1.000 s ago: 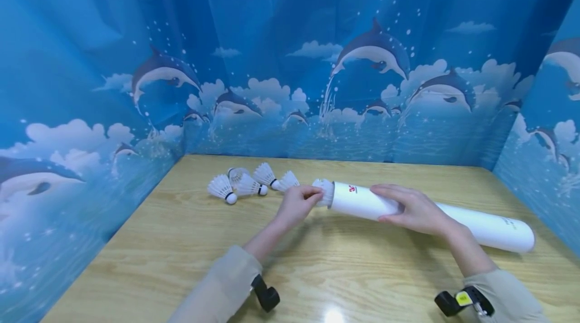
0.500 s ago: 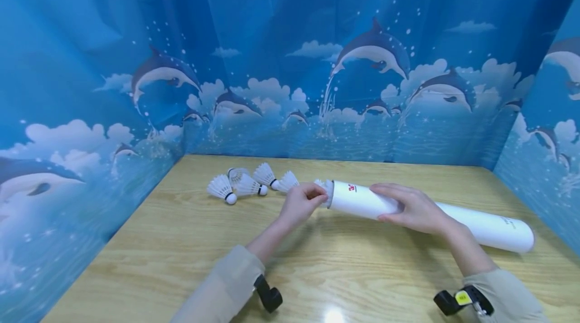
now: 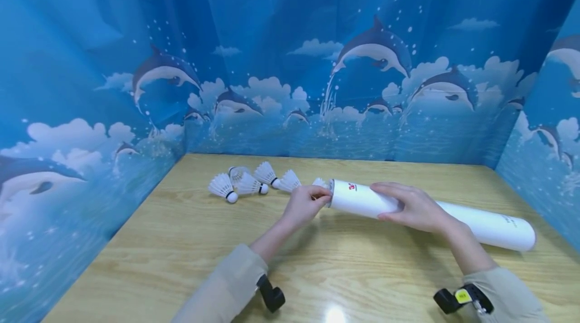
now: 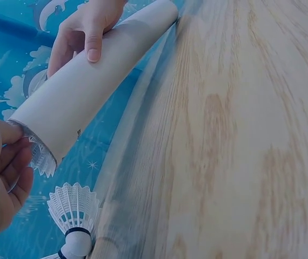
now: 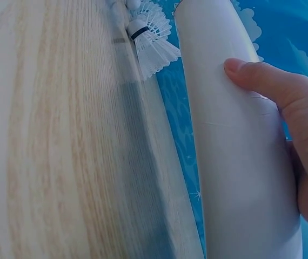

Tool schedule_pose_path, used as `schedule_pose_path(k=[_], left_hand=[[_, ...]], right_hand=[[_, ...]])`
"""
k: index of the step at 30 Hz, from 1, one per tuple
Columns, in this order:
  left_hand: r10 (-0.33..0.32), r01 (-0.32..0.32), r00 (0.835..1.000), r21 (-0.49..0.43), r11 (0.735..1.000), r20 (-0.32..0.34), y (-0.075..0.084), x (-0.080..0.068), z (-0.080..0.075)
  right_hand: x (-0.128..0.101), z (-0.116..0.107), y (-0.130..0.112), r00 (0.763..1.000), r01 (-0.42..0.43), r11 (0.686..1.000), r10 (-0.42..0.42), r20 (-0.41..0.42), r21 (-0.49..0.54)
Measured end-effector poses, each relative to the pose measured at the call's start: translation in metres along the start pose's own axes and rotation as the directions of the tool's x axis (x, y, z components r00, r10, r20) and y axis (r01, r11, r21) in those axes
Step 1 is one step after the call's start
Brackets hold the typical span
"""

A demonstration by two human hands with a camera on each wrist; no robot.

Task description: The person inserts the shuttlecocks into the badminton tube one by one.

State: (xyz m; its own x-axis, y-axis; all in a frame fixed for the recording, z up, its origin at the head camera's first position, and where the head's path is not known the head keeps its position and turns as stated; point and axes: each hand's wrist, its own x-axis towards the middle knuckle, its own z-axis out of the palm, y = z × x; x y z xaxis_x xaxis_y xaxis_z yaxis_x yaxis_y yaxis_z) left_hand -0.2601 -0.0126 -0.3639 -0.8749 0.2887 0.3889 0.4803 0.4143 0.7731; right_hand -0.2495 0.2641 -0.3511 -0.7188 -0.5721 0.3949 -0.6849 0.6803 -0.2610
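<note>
A long white tube (image 3: 453,214) lies on the wooden table (image 3: 181,242), its open mouth facing left. My right hand (image 3: 380,203) grips the tube near that mouth, thumb in front and fingers over the top; the right wrist view shows the thumb (image 5: 262,81) on the tube (image 5: 229,151). At the mouth my left hand (image 3: 319,193) pinches a white shuttlecock (image 3: 320,182) that sits mostly inside. Only its feather skirt (image 4: 43,159) sticks out past the tube (image 4: 89,86).
Several loose white shuttlecocks (image 3: 246,184) lie on the table left of the tube, near the back left corner; one (image 4: 74,208) shows below the tube mouth. Blue dolphin-print curtains (image 3: 290,86) wall the table on three sides.
My left hand has pushed the shuttlecock further into the tube, so less of the feather skirt shows. The right hand and the tube have stayed put.
</note>
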Motion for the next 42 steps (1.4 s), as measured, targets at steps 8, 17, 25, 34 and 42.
schedule_pose_path(k=[8,17,25,34,42], left_hand=[[-0.067,0.069,0.997,-0.028,0.997,0.039,0.000,0.003,0.003],[-0.050,0.049,0.991,0.011,0.999,0.123,-0.002,0.003,0.002],[-0.087,0.093,0.981,-0.024,0.995,0.174,-0.002,0.003,0.000],[-0.168,0.190,0.970,-0.115,0.975,0.177,-0.010,-0.002,-0.017],[-0.066,0.070,0.997,-0.096,0.993,0.044,-0.029,-0.011,-0.050]], right_hand=[[0.000,0.000,0.000,1.000,-0.011,1.000,0.011,0.011,0.003],[-0.001,0.001,0.000,1.000,0.005,1.000,-0.005,0.010,-0.014],[-0.001,0.002,0.001,1.000,0.012,1.000,-0.012,0.007,-0.016],[-0.001,-0.001,-0.002,1.000,-0.021,1.000,0.021,0.007,-0.011],[-0.002,-0.002,-0.005,0.999,-0.032,0.999,0.032,0.011,-0.003]])
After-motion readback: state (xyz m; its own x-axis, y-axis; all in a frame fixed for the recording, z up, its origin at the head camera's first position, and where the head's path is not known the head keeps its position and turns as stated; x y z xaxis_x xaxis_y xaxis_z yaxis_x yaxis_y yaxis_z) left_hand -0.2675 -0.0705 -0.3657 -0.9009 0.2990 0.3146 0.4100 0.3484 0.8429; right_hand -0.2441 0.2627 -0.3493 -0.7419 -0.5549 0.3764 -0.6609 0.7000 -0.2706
